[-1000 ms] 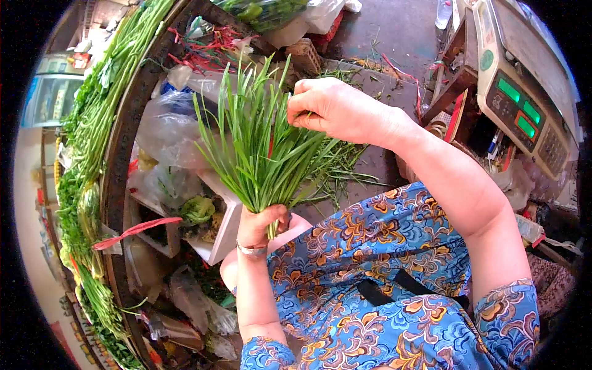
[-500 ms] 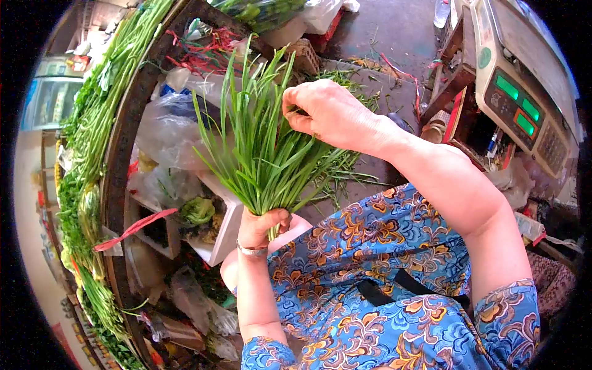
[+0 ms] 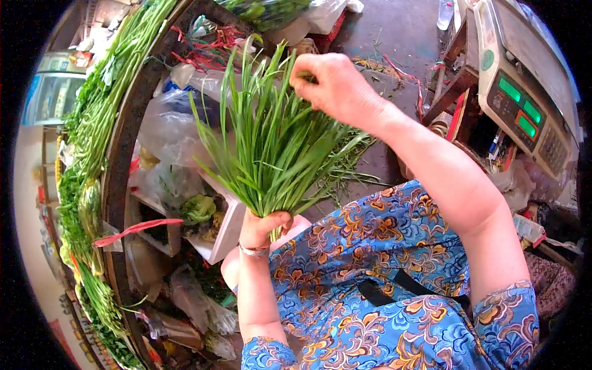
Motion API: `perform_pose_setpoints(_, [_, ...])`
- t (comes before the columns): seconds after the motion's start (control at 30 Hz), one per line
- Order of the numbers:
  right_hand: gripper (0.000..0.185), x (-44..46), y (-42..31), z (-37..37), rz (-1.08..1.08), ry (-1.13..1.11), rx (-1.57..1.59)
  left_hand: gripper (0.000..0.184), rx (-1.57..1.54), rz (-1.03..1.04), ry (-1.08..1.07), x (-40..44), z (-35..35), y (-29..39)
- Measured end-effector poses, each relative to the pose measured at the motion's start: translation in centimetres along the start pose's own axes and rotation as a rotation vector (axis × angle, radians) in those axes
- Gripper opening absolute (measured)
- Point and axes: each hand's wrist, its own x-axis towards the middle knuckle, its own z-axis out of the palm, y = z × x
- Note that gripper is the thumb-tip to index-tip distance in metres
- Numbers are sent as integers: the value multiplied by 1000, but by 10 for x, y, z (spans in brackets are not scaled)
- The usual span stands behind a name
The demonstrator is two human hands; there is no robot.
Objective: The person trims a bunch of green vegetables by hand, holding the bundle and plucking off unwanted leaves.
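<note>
A fanned bunch of long flat green leaves, like Chinese chives [image 3: 265,148], stands upright in front of me. Around its base, where the stems come together, my left hand [image 3: 264,227] is closed; a metal band circles that wrist. My right hand [image 3: 336,83] is at the upper right of the bunch, beside the leaf tips, with its fingers pinched together. Whether a leaf is in that pinch is hidden by the fingers. Loose leaf scraps [image 3: 354,169] lie on the floor behind the bunch.
A scale [image 3: 524,105] with green lit digits stands at the right. Along the left, a shelf edge [image 3: 117,154] bears heaps of green vegetables [image 3: 102,117]. Plastic bags [image 3: 169,129], red ties [image 3: 213,52] and a white box [image 3: 225,231] are below it.
My right hand has moved up slightly along the bunch's right side, still pinched. Leaves on the right have spread and shifted. My left hand keeps its hold.
</note>
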Motion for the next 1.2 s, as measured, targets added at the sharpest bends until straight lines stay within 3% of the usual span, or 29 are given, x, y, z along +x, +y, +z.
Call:
perform_pose_setpoints(0.13, [15,0,-5,-9,187,-145,321,36,-9,-15,-7,0,-11,-7])
perform_pose_setpoints(0.33, [21,1,-6,-3,19,-178,437,39,31,-12,9,0,-9,-5])
perform_pose_setpoints(0.37, [33,2,-6,0,-72,-90,452,41,41,-14,-28,1,-9,-4])
perform_pose_setpoints(0.53, [25,0,-14,-5,-41,-204,288,48,32,-59,-75,2,-4,-2])
perform_pose_setpoints(0.63, [18,0,-14,-4,-165,-163,225,52,22,-17,-87,1,-12,-8])
perform_pose_setpoints(0.97, [21,-5,-6,2,-51,-271,117,49,33,-36,-66,0,-13,-6])
perform_pose_setpoints(1.03, [21,-4,-1,7,-202,-187,99,49,14,-29,-73,0,-9,-4])
perform_pose_setpoints(1.2, [23,-6,-2,9,-177,-186,76,50,23,-50,-80,1,-11,-5])
